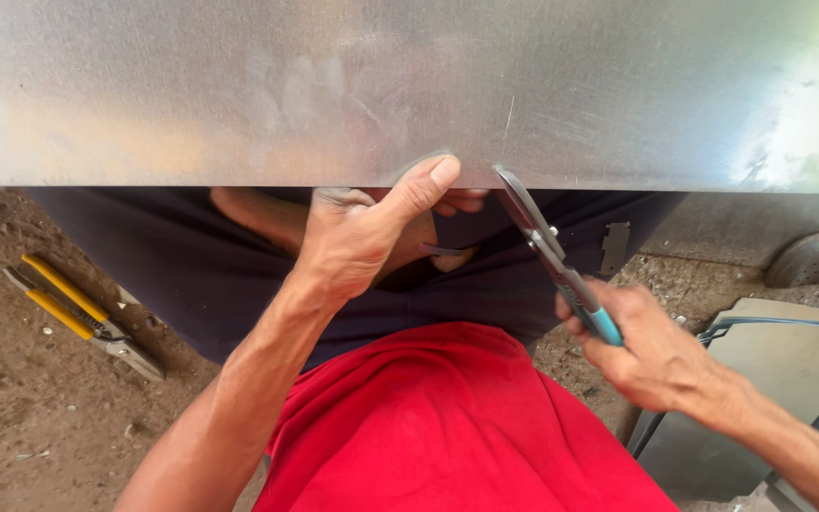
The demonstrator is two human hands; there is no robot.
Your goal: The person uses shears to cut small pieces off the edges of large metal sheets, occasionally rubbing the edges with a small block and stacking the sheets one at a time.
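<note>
Snips (pixel 547 248) biting sheet metal (pixel 334 85) edge
Right hand (pixel 651 351) clamped on handles; left hand (pixel 362 237), grip pinching the edge, best kept clear of blades; cut best steady, sheet braced

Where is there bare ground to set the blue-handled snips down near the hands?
Bare dirt lies at left, between the yellow-handled snips and the left forearm. The right is crowded: folded sheet-metal pieces sit beside the right hand. Straight ahead the big metal sheet, gripped by the left hand, covers the lap.
</note>
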